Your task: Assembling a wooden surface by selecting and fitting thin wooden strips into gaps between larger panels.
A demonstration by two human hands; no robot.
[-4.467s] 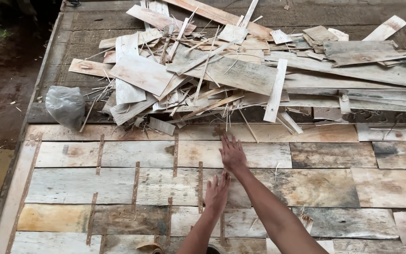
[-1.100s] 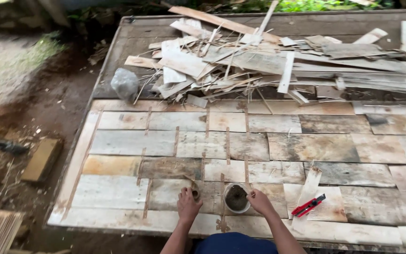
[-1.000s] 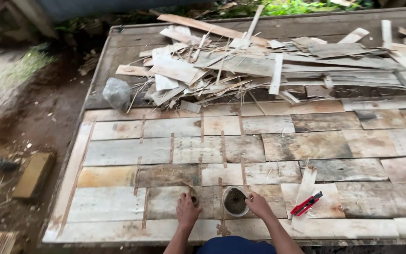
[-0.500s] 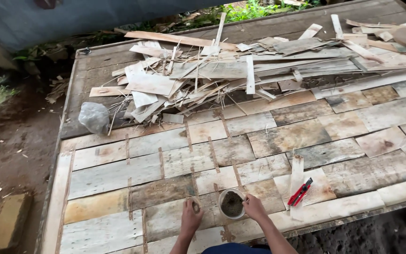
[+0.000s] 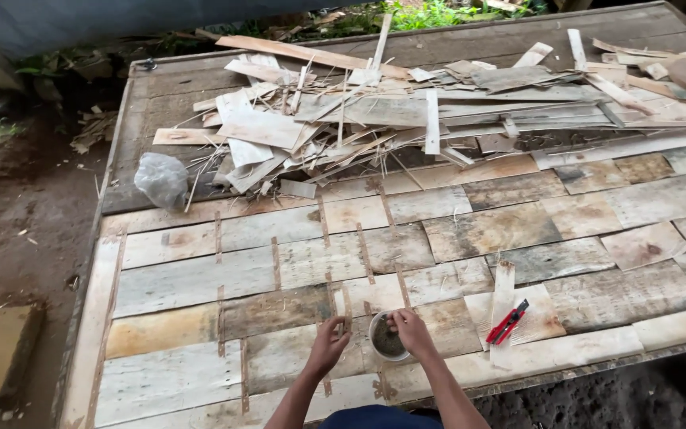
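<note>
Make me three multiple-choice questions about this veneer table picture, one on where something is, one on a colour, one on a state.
1. Where does the utility knife lie?
A. To the right of the small round cup
B. On the scrap pile
C. On the ground

2. What colour is the knife's handle?
A. Blue
B. Red
C. Yellow

3. How does the small round cup stand?
A. Tipped on its side
B. Upside down
C. Upright and open, with dark stuff inside

Answers:
1. A: the knife rests on a pale strip right of the cup, on the veneer sheets.
2. B: the handle is red with a black tip.
3. C: its round mouth faces up between the left hand and the right hand, which touches its rim.
</note>
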